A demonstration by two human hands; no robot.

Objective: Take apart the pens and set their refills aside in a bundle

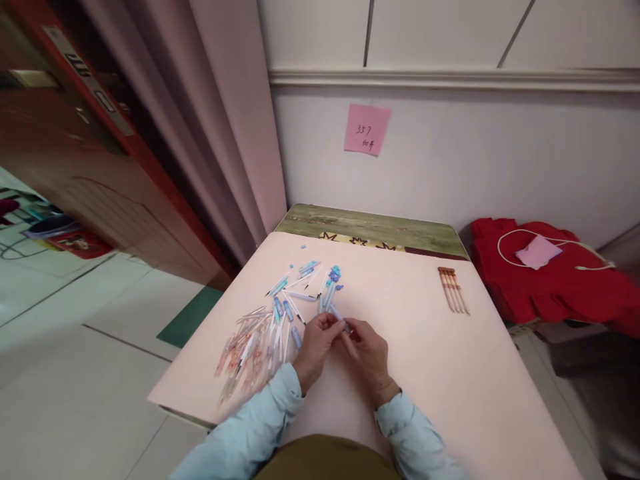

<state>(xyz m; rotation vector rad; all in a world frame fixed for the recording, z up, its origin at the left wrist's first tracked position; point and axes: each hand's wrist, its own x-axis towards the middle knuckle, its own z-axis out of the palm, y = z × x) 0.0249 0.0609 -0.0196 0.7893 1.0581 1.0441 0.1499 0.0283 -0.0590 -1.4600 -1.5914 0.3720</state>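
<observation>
Here: left hand (320, 337), right hand (367, 350) pinch one lilac pen (335, 311) | four tan sticks (454, 291) | one wall note (367, 130)

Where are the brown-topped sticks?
In the head view, the brown-topped sticks lie on the table's right side, between the right hand and the red cloth.

My bench (370, 221), lower centre, under a pink covering (440, 373): loose pen parts (287, 311), left of centre; tan, brown-topped sticks (454, 291), right.

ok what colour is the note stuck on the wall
Pink with dark handwriting; the note shows best in the head view.
</observation>
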